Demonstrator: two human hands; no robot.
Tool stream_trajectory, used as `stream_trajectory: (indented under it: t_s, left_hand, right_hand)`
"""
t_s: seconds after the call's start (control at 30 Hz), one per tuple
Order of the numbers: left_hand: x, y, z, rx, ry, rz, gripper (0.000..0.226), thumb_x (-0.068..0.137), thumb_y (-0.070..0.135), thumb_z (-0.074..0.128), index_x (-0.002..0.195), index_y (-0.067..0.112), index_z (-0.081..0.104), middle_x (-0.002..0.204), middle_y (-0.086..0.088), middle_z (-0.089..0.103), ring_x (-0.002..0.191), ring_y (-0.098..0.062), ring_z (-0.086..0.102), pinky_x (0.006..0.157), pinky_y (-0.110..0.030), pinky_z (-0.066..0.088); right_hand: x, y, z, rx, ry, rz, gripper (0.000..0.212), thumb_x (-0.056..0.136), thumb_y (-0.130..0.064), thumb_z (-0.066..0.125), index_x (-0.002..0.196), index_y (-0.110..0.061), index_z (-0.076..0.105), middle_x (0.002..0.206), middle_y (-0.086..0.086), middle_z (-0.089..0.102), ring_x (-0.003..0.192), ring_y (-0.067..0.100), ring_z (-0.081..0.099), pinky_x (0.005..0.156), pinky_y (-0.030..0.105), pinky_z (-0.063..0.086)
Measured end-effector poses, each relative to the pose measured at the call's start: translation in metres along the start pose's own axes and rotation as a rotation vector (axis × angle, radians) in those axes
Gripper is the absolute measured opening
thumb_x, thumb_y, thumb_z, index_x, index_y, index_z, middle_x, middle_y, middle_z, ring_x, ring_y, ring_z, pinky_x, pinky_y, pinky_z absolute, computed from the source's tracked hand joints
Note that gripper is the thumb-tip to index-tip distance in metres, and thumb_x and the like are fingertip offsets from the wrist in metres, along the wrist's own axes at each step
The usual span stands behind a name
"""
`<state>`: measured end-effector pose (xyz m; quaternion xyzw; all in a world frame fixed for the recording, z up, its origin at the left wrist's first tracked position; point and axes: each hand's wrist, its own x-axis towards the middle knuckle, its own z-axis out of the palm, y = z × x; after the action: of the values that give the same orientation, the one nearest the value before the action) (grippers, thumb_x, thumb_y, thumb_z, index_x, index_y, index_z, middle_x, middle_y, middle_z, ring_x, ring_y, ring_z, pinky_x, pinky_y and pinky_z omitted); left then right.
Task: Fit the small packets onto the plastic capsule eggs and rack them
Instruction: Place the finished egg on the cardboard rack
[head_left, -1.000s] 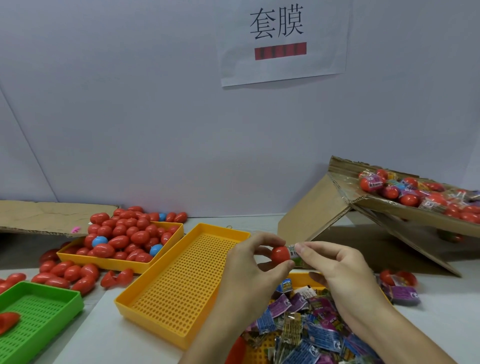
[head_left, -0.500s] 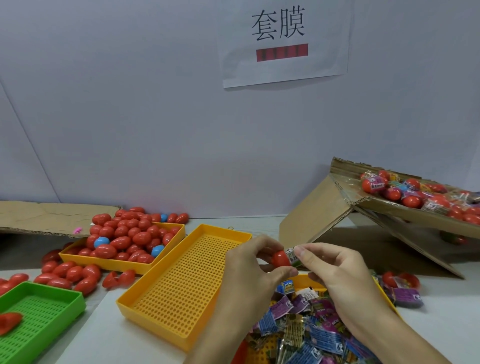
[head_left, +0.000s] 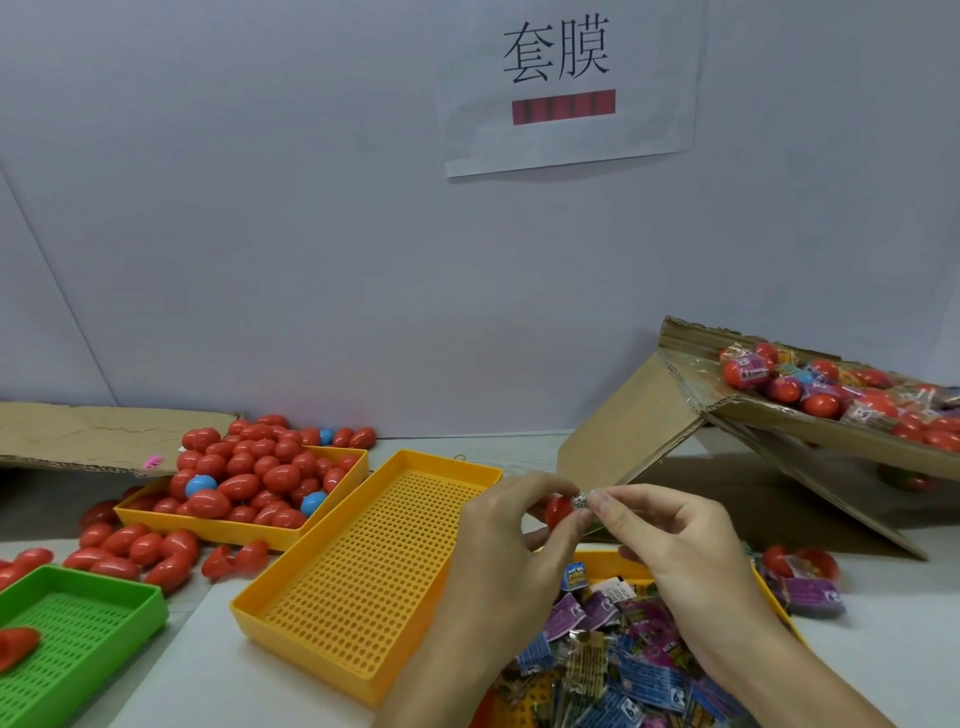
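Note:
My left hand (head_left: 511, 540) grips a red capsule egg (head_left: 558, 509) between thumb and fingers, just above the near tray. My right hand (head_left: 670, 540) pinches a small packet (head_left: 581, 500) that sits against the egg's right end. Below the hands lies a pile of small packets (head_left: 623, 660) in a yellow tray. A sloping cardboard rack (head_left: 779, 415) at the right holds several wrapped eggs (head_left: 815, 387).
An empty perforated yellow tray (head_left: 363, 561) lies left of my hands. Behind it a yellow tray (head_left: 218, 526) is heaped with red and blue eggs (head_left: 249, 473), more spilling onto the table. A green tray (head_left: 78, 634) sits at the near left. A white wall stands behind.
The packet has slid a little further onto the egg. Both hands stay in nearly the same spot, with the fingers shifted slightly.

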<state>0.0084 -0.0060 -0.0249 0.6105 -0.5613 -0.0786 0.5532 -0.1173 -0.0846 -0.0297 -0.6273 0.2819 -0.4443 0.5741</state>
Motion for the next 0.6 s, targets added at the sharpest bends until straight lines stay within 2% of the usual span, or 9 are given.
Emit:
stream_trajectory:
  t_s: [0.13,0.23,0.3,0.37,0.47,0.53,0.6]
  left_hand:
    - [0.0,0.002,-0.001,-0.019,0.019,-0.01,0.011,0.089,0.024,0.073,0.093,0.033,0.068,0.087,0.005,0.066,0.084,-0.009,0.064,0.065,-0.013,0.055]
    - [0.0,0.002,-0.001,-0.012,0.042,-0.028,0.011,0.087,0.026,0.074,0.092,0.033,0.068,0.084,0.01,0.067,0.084,-0.005,0.064,0.065,-0.011,0.052]
    - [0.001,0.002,-0.001,0.004,0.053,-0.031,0.009,0.086,0.028,0.075,0.091,0.033,0.069,0.082,0.011,0.068,0.086,-0.004,0.063,0.068,-0.01,0.049]
    - [0.001,0.001,-0.002,-0.009,0.043,-0.055,0.008,0.085,0.03,0.075,0.09,0.034,0.07,0.082,0.013,0.069,0.086,-0.004,0.064,0.07,-0.013,0.05]
    - [0.002,-0.003,-0.001,-0.041,0.042,-0.12,0.012,0.087,0.028,0.073,0.098,0.033,0.071,0.086,0.015,0.071,0.088,-0.004,0.066,0.079,-0.024,0.056]
    - [0.003,-0.003,-0.001,-0.156,0.07,-0.209,0.018,0.092,0.025,0.068,0.109,0.031,0.069,0.088,0.008,0.073,0.091,-0.008,0.07,0.082,-0.03,0.058]
    - [0.006,0.0,-0.003,-0.416,0.123,-0.353,0.017,0.094,0.02,0.063,0.105,0.03,0.071,0.09,-0.001,0.073,0.09,-0.016,0.073,0.075,-0.026,0.059]
  right_hand:
    - [-0.001,0.0,0.001,-0.027,0.01,-0.023,0.02,0.07,-0.039,0.071,0.081,-0.024,0.079,0.08,-0.006,0.076,0.079,0.002,0.069,0.063,0.016,0.051]
    - [0.0,0.003,0.0,-0.041,0.028,-0.048,0.005,0.08,-0.025,0.074,0.082,-0.025,0.078,0.078,-0.007,0.075,0.076,0.001,0.068,0.063,0.012,0.051]
    - [0.0,0.005,0.0,-0.07,0.025,-0.061,0.005,0.083,-0.022,0.073,0.084,-0.025,0.077,0.08,-0.006,0.075,0.079,0.003,0.069,0.065,0.013,0.052]
    - [0.001,0.006,0.0,-0.089,0.031,-0.065,0.006,0.085,-0.021,0.072,0.085,-0.025,0.077,0.081,-0.006,0.075,0.08,0.003,0.069,0.065,0.015,0.053]
    - [0.003,0.008,-0.001,-0.05,0.061,-0.034,0.007,0.086,-0.021,0.071,0.086,-0.024,0.077,0.081,-0.005,0.076,0.079,0.004,0.07,0.064,0.018,0.052]
    - [0.004,0.009,-0.002,0.01,0.103,0.004,0.007,0.087,-0.02,0.07,0.086,-0.021,0.077,0.081,-0.004,0.076,0.076,0.005,0.07,0.068,0.021,0.05]
    - [0.006,0.011,-0.003,0.045,0.154,0.029,0.006,0.087,-0.02,0.071,0.085,-0.02,0.077,0.08,-0.004,0.076,0.075,0.003,0.07,0.071,0.025,0.048]
